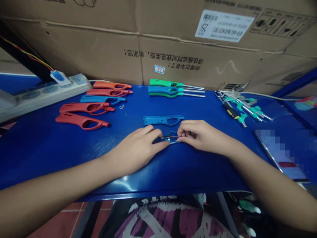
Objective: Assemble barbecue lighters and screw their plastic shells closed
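Observation:
A blue lighter shell half [170, 133] lies low over the table between my hands, its trigger loop and some thin inner parts showing. My left hand [138, 147] is closed around its handle end, thumb and fingers pressing at the middle. My right hand [204, 137] pinches at its front end, where a thin part runs between the fingertips; I cannot make out its kind. Just behind them, a second blue shell half [162, 120] rests with its hollow side up.
Red, orange and blue lighter bodies [81, 120] lie at left beside a power strip [47, 96]. Lighters with metal tubes [165, 90] sit at the back. At right are loose tube assemblies [250, 107], a screwdriver [230, 110] and a phone [282, 155]. A cardboard box [99, 46] stands behind.

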Demonstrator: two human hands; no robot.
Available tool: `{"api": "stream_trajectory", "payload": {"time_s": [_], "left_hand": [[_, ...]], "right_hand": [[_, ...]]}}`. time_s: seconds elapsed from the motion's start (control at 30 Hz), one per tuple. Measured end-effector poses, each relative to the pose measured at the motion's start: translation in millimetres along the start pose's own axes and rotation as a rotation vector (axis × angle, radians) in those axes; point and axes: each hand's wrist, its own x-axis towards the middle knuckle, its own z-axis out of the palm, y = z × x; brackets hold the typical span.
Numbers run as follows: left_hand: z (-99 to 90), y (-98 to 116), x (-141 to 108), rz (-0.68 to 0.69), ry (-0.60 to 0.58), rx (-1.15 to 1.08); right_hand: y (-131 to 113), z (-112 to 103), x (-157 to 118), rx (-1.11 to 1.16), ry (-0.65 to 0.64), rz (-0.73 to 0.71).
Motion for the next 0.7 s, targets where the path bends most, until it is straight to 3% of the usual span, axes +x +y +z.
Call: {"api": "stream_trajectory", "payload": {"time_s": [0.27,0.53,0.6,0.7], "left_hand": [[-0.1,-9,3,0.039,0.034,-0.054],[-2.1,-1,0,0.079,0.019,0.170],[-2.7,-1,0,0.080,0.026,0.175],[-3.3,-2,0,0.086,0.029,0.167]], "right_hand": [[-3,-8,-5,0.093,-0.125,-0.082],[-6,-7,-4,0.089,-0.096,-0.107],[-1,-13,-4,0.067,0.024,-0.010],[14,-35,-9,-0.232,0.287,0.351]]}}
